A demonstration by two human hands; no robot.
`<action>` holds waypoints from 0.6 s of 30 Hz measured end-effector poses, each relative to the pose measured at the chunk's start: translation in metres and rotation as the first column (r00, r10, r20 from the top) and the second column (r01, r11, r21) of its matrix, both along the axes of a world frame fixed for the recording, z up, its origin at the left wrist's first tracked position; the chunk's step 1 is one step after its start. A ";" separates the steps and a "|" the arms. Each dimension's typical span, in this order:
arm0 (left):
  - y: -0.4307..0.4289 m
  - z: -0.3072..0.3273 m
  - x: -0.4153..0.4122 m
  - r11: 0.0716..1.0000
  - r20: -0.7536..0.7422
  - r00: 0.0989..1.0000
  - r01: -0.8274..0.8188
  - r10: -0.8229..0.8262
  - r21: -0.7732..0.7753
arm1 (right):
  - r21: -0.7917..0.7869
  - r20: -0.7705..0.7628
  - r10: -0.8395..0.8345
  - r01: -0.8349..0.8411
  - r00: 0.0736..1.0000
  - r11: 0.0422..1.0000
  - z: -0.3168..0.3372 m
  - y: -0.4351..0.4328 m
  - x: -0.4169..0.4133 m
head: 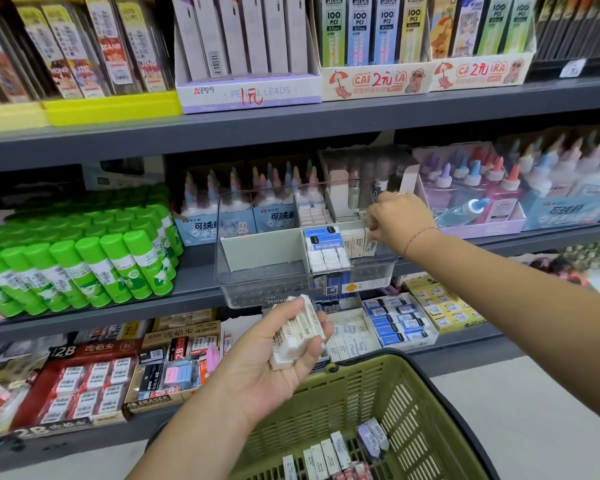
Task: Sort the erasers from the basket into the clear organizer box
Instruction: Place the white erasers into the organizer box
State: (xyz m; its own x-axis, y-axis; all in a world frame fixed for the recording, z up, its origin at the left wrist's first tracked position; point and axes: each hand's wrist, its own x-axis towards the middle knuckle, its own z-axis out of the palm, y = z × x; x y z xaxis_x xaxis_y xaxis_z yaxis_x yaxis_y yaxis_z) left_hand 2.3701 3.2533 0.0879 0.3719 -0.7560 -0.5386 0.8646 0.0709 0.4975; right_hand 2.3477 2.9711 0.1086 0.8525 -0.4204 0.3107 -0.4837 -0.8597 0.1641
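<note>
Right hand (399, 221) pinches upright eraser (370, 241); left hand (267, 368): erasers (298, 329) pointing away.

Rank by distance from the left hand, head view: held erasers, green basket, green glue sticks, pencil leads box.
1. Erasers: held in the left hand.
2. Green basket: just below, to its right.
3. Green glue sticks: middle shelf, far left.
4. Pencil leads box: top shelf, above.

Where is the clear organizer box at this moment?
Head view, centre: the organizer box sits on the middle shelf, right of the green glue sticks, with the right hand at its right edge.
</note>
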 end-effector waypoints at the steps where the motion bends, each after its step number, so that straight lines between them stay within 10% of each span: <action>1: 0.000 0.000 -0.001 1.000 0.000 1.000 -0.001 0.001 -0.002 | 0.000 -0.009 -0.016 0.016 1.000 1.000 0.002 0.001 -0.002; 6: 0.000 0.003 -0.004 0.999 0.017 1.000 0.022 -0.021 -0.026 | 0.333 0.264 0.049 -0.138 0.963 0.933 0.015 0.049 -0.028; 11: -0.001 0.005 -0.004 0.999 0.027 0.999 0.028 -0.027 -0.045 | 0.830 0.275 0.370 -0.413 0.887 0.374 0.016 0.122 -0.061; 18: -0.002 0.000 -0.009 0.999 0.069 0.997 0.046 -0.044 -0.029 | 0.773 0.200 0.400 -0.395 0.894 0.497 0.012 0.139 -0.065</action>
